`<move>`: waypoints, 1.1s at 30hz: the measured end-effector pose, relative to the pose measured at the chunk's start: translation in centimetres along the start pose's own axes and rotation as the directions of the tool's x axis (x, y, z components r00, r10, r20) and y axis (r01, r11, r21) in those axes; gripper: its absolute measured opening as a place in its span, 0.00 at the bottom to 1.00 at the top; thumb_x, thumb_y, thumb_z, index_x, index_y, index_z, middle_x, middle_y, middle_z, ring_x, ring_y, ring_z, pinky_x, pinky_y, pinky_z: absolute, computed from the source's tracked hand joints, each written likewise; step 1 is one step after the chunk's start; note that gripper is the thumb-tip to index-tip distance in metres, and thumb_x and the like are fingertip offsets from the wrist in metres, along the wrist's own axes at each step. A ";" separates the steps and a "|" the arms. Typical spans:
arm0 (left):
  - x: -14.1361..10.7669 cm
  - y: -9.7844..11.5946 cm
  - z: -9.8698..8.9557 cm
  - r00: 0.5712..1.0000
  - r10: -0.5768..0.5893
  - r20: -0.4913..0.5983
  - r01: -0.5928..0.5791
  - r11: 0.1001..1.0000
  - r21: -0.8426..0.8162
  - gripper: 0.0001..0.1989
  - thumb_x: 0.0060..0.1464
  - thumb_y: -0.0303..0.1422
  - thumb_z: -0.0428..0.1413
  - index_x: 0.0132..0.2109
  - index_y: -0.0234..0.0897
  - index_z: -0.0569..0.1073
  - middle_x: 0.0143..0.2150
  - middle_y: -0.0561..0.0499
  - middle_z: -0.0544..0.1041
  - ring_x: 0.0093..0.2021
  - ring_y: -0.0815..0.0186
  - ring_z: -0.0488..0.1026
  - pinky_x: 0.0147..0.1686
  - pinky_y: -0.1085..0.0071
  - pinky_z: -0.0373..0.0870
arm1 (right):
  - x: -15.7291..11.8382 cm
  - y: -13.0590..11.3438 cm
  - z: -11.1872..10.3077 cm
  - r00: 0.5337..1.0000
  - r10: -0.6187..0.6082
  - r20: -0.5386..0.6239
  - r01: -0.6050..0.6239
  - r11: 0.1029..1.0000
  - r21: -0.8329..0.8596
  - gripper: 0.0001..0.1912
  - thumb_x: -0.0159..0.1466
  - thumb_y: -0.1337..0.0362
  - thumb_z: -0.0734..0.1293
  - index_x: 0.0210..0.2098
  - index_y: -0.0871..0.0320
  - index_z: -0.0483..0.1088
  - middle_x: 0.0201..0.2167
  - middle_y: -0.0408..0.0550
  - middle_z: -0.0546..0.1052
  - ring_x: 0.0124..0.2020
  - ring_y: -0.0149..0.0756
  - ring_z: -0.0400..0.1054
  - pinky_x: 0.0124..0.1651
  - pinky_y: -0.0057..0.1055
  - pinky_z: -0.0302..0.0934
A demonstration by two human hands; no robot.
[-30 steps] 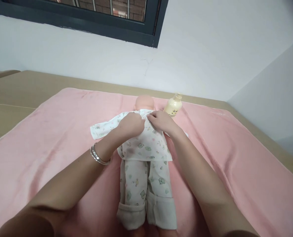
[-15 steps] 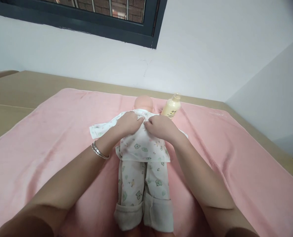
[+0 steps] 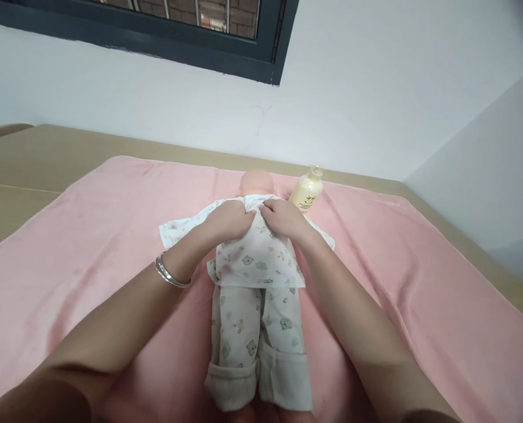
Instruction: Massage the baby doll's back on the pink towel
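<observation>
L hand [image 3: 232, 220] is gripping thin cloth near the neck of the doll [image 3: 256, 182], fingers curled tight, & R hand [image 3: 284, 218] is pinching the same white shirt [image 3: 261, 261] just opp., w/ a narrow gap btwn them. Shirt's looking soft & light, puckering btwn the hands, printed w/ small green + grey motifs incl. bear faces. Sleeves are spreading out either side; hem's lying over matching trousers [image 3: 239, 317] w/ thick, plain turned-up cuffs. Doll's lying lengthwise mid-blanket, smooth round head toward the wall, feet partly cut off at the bottom edge. Shiny silvery bangles [image 3: 171, 273] are circling the L wrist. Just past R hand, a glossy cream bottle [image 3: 308, 191] w/ rounded shoulders + dark lettering is sitting by the doll's head; can't tell if it's fully upright. Plush pink blanket [image 3: 124, 235] is rippling in folds over the smooth wood-toned desk [image 3: 67, 144]. Behind, a matte white wall [image 3: 358, 106] is meeting a dark grey window frame [image 3: 226, 61].
</observation>
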State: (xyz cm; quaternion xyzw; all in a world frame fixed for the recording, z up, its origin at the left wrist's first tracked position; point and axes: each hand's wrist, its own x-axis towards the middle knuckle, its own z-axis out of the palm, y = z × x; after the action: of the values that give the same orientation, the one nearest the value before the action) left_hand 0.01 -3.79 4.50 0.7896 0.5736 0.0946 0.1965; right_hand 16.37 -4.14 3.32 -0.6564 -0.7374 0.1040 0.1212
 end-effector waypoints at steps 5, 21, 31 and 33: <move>0.8 -0.7 1.0 0.994 0.113 -0.014 -0.111 0.990 0.087 0.34 0.65 0.51 0.35 0.41 0.32 0.78 0.50 0.35 0.79 0.48 0.50 0.77 0.46 0.60 0.72 | -0.8 -1.3 0.0 0.999 0.027 0.017 -0.024 0.986 -0.166 0.21 0.72 0.62 0.52 0.39 0.59 0.76 0.41 0.55 0.81 0.41 0.44 0.73 0.35 0.33 0.53; 2.0 -1.3 1.4 1.000 0.030 0.001 -0.030 0.997 0.071 0.35 0.66 0.49 0.32 0.48 0.29 0.76 0.51 0.35 0.80 0.51 0.52 0.78 0.48 0.63 0.71 | -1.2 -1.7 0.6 0.998 0.031 0.049 -0.023 0.986 -0.166 0.20 0.71 0.64 0.52 0.35 0.58 0.74 0.38 0.55 0.80 0.38 0.44 0.73 0.32 0.34 0.52; 0.1 0.5 0.4 0.998 0.032 0.046 -0.037 0.993 0.113 0.31 0.66 0.49 0.37 0.41 0.32 0.78 0.43 0.37 0.82 0.43 0.50 0.79 0.39 0.62 0.71 | -1.2 -1.2 0.8 0.999 0.012 0.034 -0.006 0.986 -0.169 0.20 0.70 0.62 0.52 0.37 0.59 0.73 0.40 0.55 0.80 0.40 0.45 0.72 0.32 0.33 0.51; 0.0 0.5 0.5 0.999 0.035 0.036 -0.039 0.993 0.109 0.30 0.66 0.48 0.38 0.41 0.32 0.77 0.43 0.37 0.81 0.43 0.51 0.79 0.39 0.62 0.71 | -1.1 -0.9 0.4 0.999 0.011 0.031 -0.007 0.992 -0.128 0.18 0.69 0.62 0.53 0.35 0.58 0.73 0.39 0.53 0.80 0.39 0.43 0.72 0.32 0.32 0.50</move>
State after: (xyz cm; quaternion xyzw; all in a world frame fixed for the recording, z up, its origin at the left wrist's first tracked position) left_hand 0.67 -4.06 4.25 0.8113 0.5596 0.0533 0.1607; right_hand 15.51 -5.37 3.23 -0.6643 -0.7414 0.0675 0.0669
